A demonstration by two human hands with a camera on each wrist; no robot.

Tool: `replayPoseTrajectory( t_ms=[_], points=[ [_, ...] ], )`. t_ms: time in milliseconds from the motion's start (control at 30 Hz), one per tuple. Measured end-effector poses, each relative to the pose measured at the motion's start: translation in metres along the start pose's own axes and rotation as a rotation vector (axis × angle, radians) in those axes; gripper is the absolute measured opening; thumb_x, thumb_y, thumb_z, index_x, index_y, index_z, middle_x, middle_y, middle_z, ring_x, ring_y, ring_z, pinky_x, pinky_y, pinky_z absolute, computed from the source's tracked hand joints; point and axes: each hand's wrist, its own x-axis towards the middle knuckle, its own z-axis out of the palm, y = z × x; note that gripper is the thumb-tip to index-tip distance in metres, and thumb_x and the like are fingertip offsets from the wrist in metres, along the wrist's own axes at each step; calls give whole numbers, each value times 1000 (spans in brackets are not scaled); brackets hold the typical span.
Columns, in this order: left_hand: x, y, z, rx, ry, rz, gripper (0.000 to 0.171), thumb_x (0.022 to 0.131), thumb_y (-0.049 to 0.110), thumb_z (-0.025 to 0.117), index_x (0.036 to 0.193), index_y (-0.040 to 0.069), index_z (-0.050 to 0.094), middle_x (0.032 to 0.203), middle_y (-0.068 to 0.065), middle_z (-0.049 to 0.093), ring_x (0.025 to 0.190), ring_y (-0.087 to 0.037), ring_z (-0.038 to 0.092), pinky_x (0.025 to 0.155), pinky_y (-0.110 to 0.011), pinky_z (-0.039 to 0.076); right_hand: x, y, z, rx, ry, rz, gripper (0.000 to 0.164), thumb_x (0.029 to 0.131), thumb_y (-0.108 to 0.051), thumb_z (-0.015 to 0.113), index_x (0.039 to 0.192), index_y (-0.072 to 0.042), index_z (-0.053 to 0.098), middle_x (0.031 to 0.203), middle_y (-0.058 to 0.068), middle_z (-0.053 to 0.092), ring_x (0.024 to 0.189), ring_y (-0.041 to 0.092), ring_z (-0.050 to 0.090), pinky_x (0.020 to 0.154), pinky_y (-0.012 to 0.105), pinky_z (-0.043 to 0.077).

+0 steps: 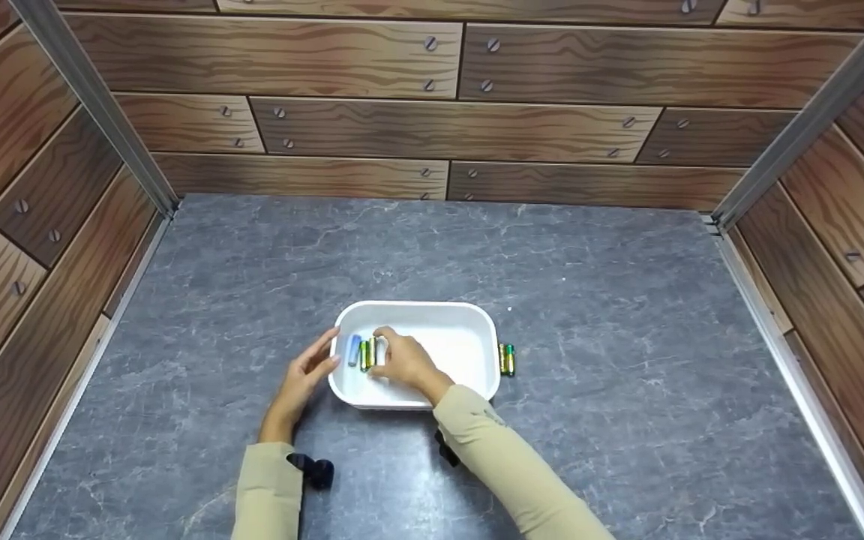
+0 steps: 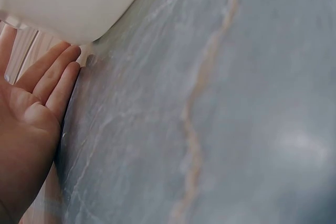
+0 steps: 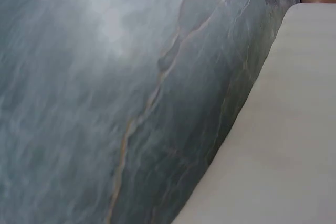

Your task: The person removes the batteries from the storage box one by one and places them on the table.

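Note:
A white rectangular tub (image 1: pixel 432 319) stands on the grey marbled surface. Inside it at the left, a blue battery (image 1: pixel 354 350) lies beside a green-and-gold battery (image 1: pixel 364 355). My right hand (image 1: pixel 406 364) reaches into the tub and pinches another green-and-gold battery (image 1: pixel 373 351) lengthwise, finger at its far end and thumb at its near end. At the tub's left end is my left hand (image 1: pixel 304 377), with thumb and finger at the rim. In the left wrist view, its other fingers (image 2: pixel 60 80) lie extended just under the tub wall (image 2: pixel 73 3).
Two more green-and-gold batteries (image 1: pixel 506 360) lie side by side against the tub's right outer wall. Wood-patterned panels (image 1: pixel 372 127) close off the back and sides, with metal posts (image 1: pixel 102 105) in the corners. Small white specks dot the surface behind the tub.

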Motion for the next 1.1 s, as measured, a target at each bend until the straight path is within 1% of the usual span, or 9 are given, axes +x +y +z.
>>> replayPoseTrajectory(
  t_ms=[200,333,433,567,600,700,767,933,1100],
  points=[
    [0,-2,-1,-10,-6,12,53,94,9,58,144,4,43,147,-22,46,119,-1,54,99,-11,40,1,-2,3,-47,0,15,67,75,-22,82,133,-10,52,95,14,70,79,20,60,71,32,48],
    [-1,-2,-1,-5,-5,13,53,94,10,59,144,5,43,147,-21,47,123,-5,54,99,-12,41,5,3,7,-73,-4,29,67,74,-24,82,133,-12,54,111,17,71,98,31,66,85,41,52],
    [-1,-2,0,-3,0,7,53,94,10,60,144,6,44,147,-20,47,127,-14,53,99,-13,41,11,12,13,-101,20,10,64,74,-30,83,131,-15,56,113,15,71,100,31,67,84,41,52],
    [0,-3,-1,0,-2,8,53,94,9,58,145,6,43,146,-22,47,131,-27,52,98,-14,42,12,11,13,-97,17,17,60,76,-30,82,129,-15,58,100,12,72,84,24,64,70,32,48],
    [0,-2,-1,2,-4,11,53,94,9,58,145,5,42,146,-23,47,131,-30,51,98,-14,42,8,4,7,-81,-2,44,59,76,-25,81,129,-14,58,96,12,71,81,22,63,68,30,47],
    [0,-2,0,-5,-11,14,53,94,7,57,145,4,41,145,-24,47,132,-34,49,97,-13,42,7,4,5,-63,-2,51,57,77,-24,81,129,-13,59,82,6,65,68,13,50,59,23,36],
    [1,-1,1,-11,-11,13,53,94,6,57,145,3,41,145,-25,47,132,-35,48,97,-13,42,6,3,4,-64,5,48,57,77,-24,81,128,-13,59,82,3,63,67,10,45,58,21,32],
    [1,-1,1,-5,-10,17,53,95,6,56,145,3,41,145,-24,47,133,-35,48,97,-11,41,3,1,2,-54,20,20,55,75,-24,82,125,-12,61,84,6,66,68,10,45,59,21,33],
    [0,-1,-1,7,-5,14,52,95,7,57,145,4,43,145,-23,48,134,-33,47,97,-11,41,0,-1,-1,-4,34,10,54,74,-22,83,122,-11,62,74,1,58,63,9,42,55,20,30]
  ],
)
